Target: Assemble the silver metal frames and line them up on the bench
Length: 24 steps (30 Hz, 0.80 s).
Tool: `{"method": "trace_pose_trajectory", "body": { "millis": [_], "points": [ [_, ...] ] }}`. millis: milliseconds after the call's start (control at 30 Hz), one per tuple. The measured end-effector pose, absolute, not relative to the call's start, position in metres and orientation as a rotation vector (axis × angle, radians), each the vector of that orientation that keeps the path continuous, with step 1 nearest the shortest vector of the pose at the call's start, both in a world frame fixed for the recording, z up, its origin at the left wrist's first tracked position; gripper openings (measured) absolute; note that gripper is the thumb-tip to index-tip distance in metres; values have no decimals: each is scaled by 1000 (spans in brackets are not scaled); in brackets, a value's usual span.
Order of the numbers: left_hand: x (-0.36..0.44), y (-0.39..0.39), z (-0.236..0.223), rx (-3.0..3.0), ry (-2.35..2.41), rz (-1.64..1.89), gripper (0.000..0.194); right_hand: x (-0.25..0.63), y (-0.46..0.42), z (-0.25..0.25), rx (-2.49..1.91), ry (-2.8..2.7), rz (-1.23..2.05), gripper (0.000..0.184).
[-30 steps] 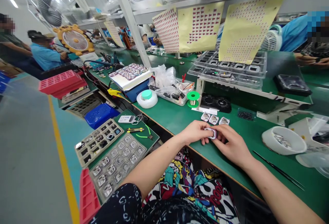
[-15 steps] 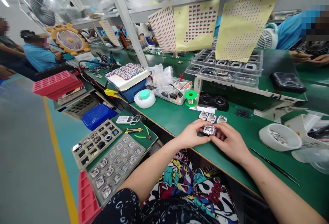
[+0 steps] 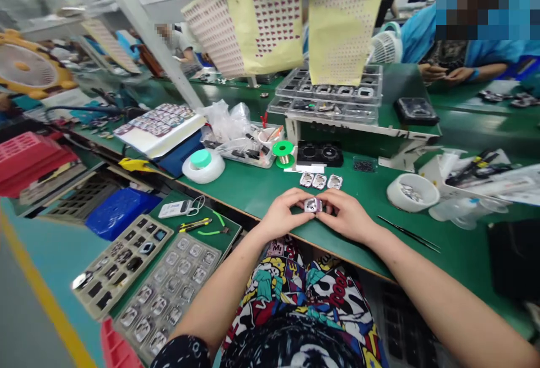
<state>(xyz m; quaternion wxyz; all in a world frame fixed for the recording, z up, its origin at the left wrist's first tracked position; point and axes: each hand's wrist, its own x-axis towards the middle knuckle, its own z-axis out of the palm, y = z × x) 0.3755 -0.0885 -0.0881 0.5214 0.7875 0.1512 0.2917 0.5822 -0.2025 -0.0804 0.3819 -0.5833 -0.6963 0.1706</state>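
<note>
Dressed in a black top [image 3: 274, 342] with scattered white marks, short in the sleeve [image 3: 183, 350]. Clad below in cartoon-printed cloth [image 3: 337, 292]: red, yellow, teal, purple, black and white, with bold lettering.

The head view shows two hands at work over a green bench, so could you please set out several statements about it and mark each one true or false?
1. The left hand and the right hand both hold one small frame. True.
2. Three similar pieces lie in a row on the green bench beyond the hands. True.
3. The black tweezers are in the right hand. False: the tweezers lie on the green bench, to the right of that hand.
4. The wire spool has red flanges. False: the wire spool's flanges are green.
5. The white bowl has small parts in it. True.
</note>
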Motion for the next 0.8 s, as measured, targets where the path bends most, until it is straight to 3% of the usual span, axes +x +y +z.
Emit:
{"method": "trace_pose_trajectory", "body": {
  "millis": [533,700,800],
  "points": [
    [379,-95,-93,1761,461,682,35,583,-204,-79,-1492,-1751,466,25],
    [374,-85,-93,1985,677,823,30,584,-203,-83,-1537,-1693,534,61],
    [370,-61,-95,2159,956,961,36,584,-203,-84,-1560,-1756,493,54]
  ]
}}
